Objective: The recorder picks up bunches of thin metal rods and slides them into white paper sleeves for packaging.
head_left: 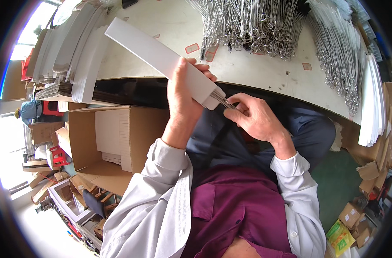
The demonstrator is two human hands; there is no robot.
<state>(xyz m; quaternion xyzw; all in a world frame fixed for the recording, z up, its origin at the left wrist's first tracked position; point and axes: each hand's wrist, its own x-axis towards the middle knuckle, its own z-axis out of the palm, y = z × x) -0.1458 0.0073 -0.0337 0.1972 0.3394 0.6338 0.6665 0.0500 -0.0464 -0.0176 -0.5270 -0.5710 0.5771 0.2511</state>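
Observation:
My left hand (183, 92) is wrapped around a long, narrow white cardboard box (146, 49), held tilted over my lap with its far end up to the left. At the box's near end an end flap stands open. Several thin metal wire shafts (222, 100) stick out there, and my right hand (260, 118) pinches them between thumb and fingers. They look like the wire-handled brushes (256, 28) heaped on the table; their other ends are hidden inside the box. Small black bristle tips show along the heap's near edge.
A pale worktable (161, 64) spans the far side. Stacked flat white boxes (71, 43) stand at its left. At its right lie a bagged brush bundle (340, 64) and more white boxes (371, 105). Left of my lap, an open carton (85, 139) holds packed white boxes (114, 133).

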